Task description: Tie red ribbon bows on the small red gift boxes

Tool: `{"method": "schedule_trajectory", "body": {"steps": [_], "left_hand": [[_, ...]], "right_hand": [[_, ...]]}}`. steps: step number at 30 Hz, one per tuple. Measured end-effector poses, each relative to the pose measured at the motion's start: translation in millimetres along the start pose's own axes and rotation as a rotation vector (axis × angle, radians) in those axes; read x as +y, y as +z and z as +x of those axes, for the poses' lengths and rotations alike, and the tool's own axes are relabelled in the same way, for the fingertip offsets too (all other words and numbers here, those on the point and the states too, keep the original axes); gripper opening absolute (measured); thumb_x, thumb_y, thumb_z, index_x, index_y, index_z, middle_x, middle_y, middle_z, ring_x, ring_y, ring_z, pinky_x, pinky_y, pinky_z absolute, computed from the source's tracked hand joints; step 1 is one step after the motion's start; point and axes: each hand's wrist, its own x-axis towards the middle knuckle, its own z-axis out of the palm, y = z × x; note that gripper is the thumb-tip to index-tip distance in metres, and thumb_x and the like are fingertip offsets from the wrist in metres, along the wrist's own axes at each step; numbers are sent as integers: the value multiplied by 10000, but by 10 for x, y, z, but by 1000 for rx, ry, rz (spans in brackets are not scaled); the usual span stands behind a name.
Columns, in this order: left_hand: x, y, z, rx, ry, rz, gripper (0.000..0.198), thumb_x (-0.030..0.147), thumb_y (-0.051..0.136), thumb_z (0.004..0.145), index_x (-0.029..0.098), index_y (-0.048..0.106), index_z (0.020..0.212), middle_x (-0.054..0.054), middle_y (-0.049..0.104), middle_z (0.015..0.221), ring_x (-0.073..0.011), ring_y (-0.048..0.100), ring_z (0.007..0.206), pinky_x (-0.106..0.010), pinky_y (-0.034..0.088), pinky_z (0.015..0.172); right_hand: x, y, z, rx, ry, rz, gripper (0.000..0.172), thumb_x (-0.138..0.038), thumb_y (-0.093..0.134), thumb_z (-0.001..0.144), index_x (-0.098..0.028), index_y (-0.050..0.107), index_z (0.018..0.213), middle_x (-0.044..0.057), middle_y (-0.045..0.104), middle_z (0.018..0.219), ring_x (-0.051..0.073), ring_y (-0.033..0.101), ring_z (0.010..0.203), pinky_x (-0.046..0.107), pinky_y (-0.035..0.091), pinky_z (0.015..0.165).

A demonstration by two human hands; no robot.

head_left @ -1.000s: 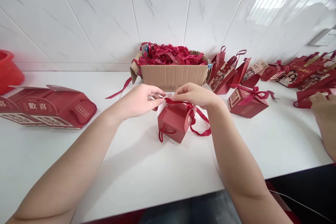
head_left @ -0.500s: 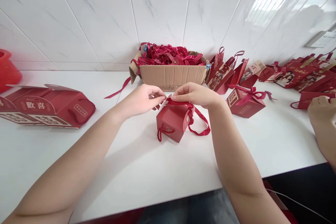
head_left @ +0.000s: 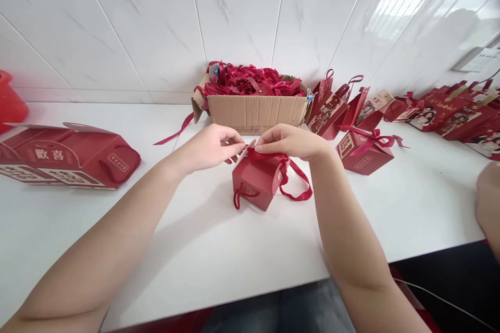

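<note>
A small red gift box [head_left: 253, 179] stands on the white table in front of me, with a twisted red cord handle [head_left: 244, 196] on its near side. A dark red ribbon [head_left: 299, 192] crosses its top and hangs in a loop on the right. My right hand [head_left: 291, 143] pinches the ribbon at the top flaps. At the left of those flaps, my left hand [head_left: 214, 148] has thumb and fingers drawn together; what they hold between them is hidden.
Behind the box sits a carton [head_left: 255, 112] heaped with red ribbons. Red boxes [head_left: 66, 156] stand at left near a red bucket [head_left: 11, 101]. To the right are a bow-tied box [head_left: 363, 153] and several red bags [head_left: 437, 109]. Another person's hand [head_left: 488, 203] is at the right edge.
The other person's hand has drawn back toward the right edge, and the red item with a cord handle beside it is gone from view. My hands have barely moved at the box.
</note>
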Motion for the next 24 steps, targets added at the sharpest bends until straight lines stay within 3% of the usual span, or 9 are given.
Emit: {"method": "schedule_trajectory", "body": {"steps": [10, 16, 20, 24], "left_hand": [[-14, 31, 4, 35, 17, -37, 294, 482, 615, 789, 203, 689, 846, -51, 719, 902, -181, 663, 747, -326, 562, 690], [-6, 75, 18, 91, 50, -64, 205, 382, 599, 796, 181, 620, 761, -28, 663, 786, -144, 615, 667, -289, 523, 624], [15, 80, 56, 108, 1, -244, 111, 271, 601, 762, 174, 577, 713, -2, 603, 720, -131, 599, 680, -270, 521, 624], [46, -6, 59, 141, -59, -561, 104, 222, 575, 791, 161, 536, 717, 9, 603, 708, -110, 604, 651, -256, 491, 620]], "right_hand": [[-41, -7, -33, 17, 26, 32, 204, -366, 613, 773, -177, 677, 732, -21, 540, 626, 92, 434, 546, 249, 367, 521], [-57, 24, -42, 96, 68, -31, 227, -387, 618, 768, -182, 642, 673, -27, 503, 589, 90, 421, 532, 252, 334, 506], [-89, 53, -43, 150, 108, -84, 323, -476, 615, 777, -180, 625, 648, -21, 491, 580, 91, 411, 526, 252, 317, 486], [-108, 57, -46, 347, 37, -109, 293, -458, 589, 822, -179, 667, 782, 17, 627, 760, 112, 529, 662, 239, 388, 560]]}}
